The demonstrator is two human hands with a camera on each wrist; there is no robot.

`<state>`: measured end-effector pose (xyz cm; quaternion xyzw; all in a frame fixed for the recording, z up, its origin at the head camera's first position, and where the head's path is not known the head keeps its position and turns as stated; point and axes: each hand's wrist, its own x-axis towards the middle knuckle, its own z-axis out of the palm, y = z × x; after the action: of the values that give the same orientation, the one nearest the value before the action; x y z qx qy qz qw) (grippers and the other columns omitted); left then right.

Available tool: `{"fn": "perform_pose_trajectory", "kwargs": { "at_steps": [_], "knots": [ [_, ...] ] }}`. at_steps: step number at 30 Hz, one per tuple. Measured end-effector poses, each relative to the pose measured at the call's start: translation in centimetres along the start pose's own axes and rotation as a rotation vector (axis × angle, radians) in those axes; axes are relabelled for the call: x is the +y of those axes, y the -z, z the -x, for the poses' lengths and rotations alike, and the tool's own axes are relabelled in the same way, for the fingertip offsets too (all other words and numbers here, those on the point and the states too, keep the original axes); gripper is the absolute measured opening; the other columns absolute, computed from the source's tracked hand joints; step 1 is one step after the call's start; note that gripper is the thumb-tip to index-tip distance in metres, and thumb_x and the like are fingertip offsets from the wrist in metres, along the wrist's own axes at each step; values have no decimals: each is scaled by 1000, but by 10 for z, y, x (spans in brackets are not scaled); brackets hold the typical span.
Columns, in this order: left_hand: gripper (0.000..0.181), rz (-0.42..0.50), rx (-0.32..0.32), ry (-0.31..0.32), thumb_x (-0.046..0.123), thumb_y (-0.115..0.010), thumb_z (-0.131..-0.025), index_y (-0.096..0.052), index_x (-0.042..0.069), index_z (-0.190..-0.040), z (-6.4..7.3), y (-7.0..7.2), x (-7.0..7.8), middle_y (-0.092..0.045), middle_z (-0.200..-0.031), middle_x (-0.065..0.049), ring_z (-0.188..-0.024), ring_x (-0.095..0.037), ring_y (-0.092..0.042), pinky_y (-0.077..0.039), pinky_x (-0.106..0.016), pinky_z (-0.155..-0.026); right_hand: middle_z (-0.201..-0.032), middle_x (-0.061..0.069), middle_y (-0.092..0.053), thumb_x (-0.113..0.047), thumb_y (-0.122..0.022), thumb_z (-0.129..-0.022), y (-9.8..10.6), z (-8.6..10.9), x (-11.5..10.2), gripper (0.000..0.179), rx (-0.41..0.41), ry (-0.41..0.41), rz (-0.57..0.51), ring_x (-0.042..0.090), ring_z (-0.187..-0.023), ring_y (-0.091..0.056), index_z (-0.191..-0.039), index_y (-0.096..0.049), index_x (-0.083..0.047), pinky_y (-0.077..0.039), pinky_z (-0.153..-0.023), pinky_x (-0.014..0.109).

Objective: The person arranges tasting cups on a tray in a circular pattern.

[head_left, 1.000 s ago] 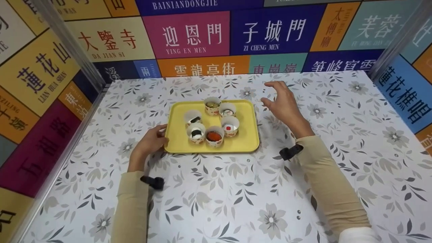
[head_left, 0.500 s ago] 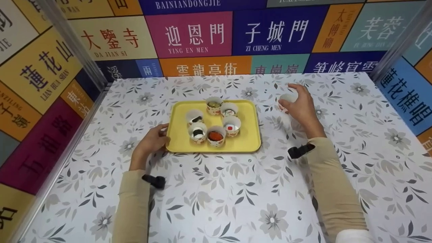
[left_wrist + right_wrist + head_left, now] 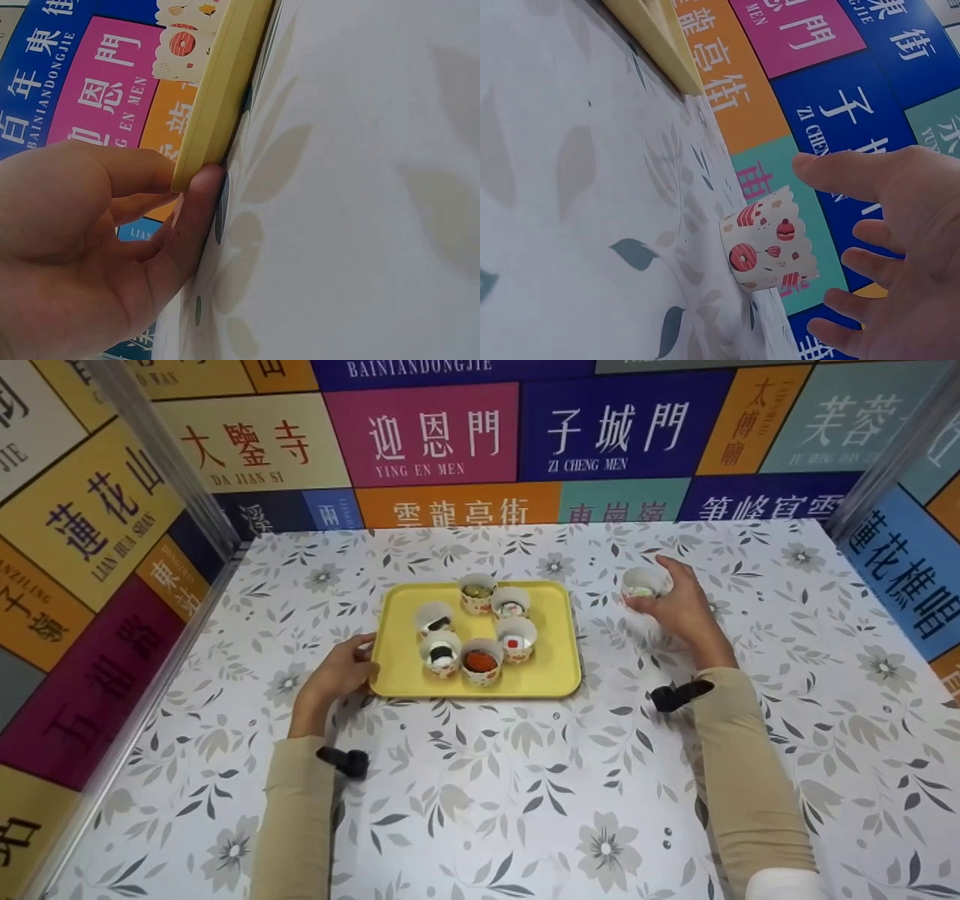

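Note:
My left hand [image 3: 336, 671] pinches the left rim of a yellow tray [image 3: 555, 664], which lies flat on the table; the left wrist view has the tray edge [image 3: 217, 97] between thumb and finger. On it stand several paper cups with small sushi-like pieces inside, among them a cup with an orange-red topping [image 3: 480, 663] and a cup with a black-banded white piece [image 3: 441, 654]. My right hand [image 3: 688, 607] is spread around a lone paper cup [image 3: 643, 579] with something pale green and white inside. In the right wrist view a gap shows between the fingers and this printed cup [image 3: 769, 244].
The table [image 3: 465, 810] wears a white leaf-and-flower cover. A back wall [image 3: 427, 442] and side walls with coloured, lettered panels close it in. The lone cup stands right of the tray, toward the back.
My right hand has moved rightward, and the lone cup, hidden behind it at first, now shows between thumb and fingers. My left hand stays at the tray rim.

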<state>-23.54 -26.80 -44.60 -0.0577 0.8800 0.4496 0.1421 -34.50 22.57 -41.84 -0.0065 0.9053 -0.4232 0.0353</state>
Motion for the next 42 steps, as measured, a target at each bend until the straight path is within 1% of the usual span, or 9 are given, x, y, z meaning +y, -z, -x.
{"fn": "perform_pose_trajectory", "kwargs": {
  "at_steps": [4, 9, 15, 20, 23, 27, 33, 38, 42],
  "knots": [
    [65, -6, 5, 16, 4, -49, -98, -28, 10, -159, 0, -1, 0, -54, -133, -24, -98, -25, -64, -57, -29, -75, -169, 17, -6, -33, -75, -89, -1, -2, 5, 96, -27, -22, -11, 45, -152, -17, -162, -15, -18, -23, -121, 60],
    [66, -4, 10, 38, 5, -49, -97, -28, 10, -159, 0, -2, -3, -54, -136, -23, -104, -26, -63, -57, -28, -78, -168, 20, -7, -31, -74, -90, -6, -7, 10, 97, -44, -40, -17, 46, -151, -19, -163, -12, -16, -24, -121, 60],
    [66, -4, 20, 13, 4, -49, -96, -29, 10, -158, 1, -1, -4, -55, -135, -24, -103, -27, -64, -57, -28, -76, -169, 17, -8, -29, -74, -90, -11, -14, 11, 98, -42, -68, -47, 43, -151, -21, -163, -10, -17, -25, -122, 57],
    [65, 0, 9, 9, 5, -49, -97, -28, 10, -159, 1, 1, -2, -55, -135, -25, -105, -28, -64, -57, -29, -77, -169, 15, -11, -27, -72, -91, -9, -15, 14, 98, -37, -60, -47, 43, -149, -26, -163, -7, -15, -29, -120, 56],
    [66, 0, 3, 10, 5, -49, -97, -28, 10, -159, 1, 2, -2, -54, -135, -25, -105, -29, -63, -57, -29, -77, -168, 17, -14, -27, -71, -93, -10, -14, 15, 97, -52, -56, -61, 42, -147, -29, -163, -5, -15, -31, -119, 55],
    [65, 5, -3, 9, 4, -48, -98, -27, 10, -159, 0, 2, -1, -53, -134, -26, -103, -28, -64, -59, -30, -76, -162, 24, -25, -27, -69, -94, -12, -15, 15, 95, -66, -68, -80, 41, -143, -35, -163, -5, -16, -34, -116, 55],
    [64, 16, -10, 15, 5, -47, -99, -26, 10, -160, -1, 2, 0, -52, -135, -27, -102, -28, -65, -59, -31, -76, -154, 26, -36, -25, -67, -96, -15, -16, 16, 90, -37, -72, -85, 37, -133, -43, -163, -8, -15, -40, -107, 50],
    [65, 16, -8, 17, 4, -47, -98, -27, 10, -159, -1, 1, 0, -53, -135, -27, -102, -29, -65, -59, -31, -76, -162, 21, -27, -26, -68, -95, -15, -16, 17, 88, 0, -56, -77, 33, -125, -44, -162, -13, -11, -42, -98, 43],
    [66, 18, -2, 14, 3, -48, -97, -28, 10, -159, -1, 0, 0, -53, -135, -26, -101, -28, -65, -59, -30, -75, -163, 21, -24, -29, -71, -93, -16, -17, 17, 89, 29, -59, -80, 34, -127, -43, -161, -17, -9, -40, -104, 46]
  ]
}}
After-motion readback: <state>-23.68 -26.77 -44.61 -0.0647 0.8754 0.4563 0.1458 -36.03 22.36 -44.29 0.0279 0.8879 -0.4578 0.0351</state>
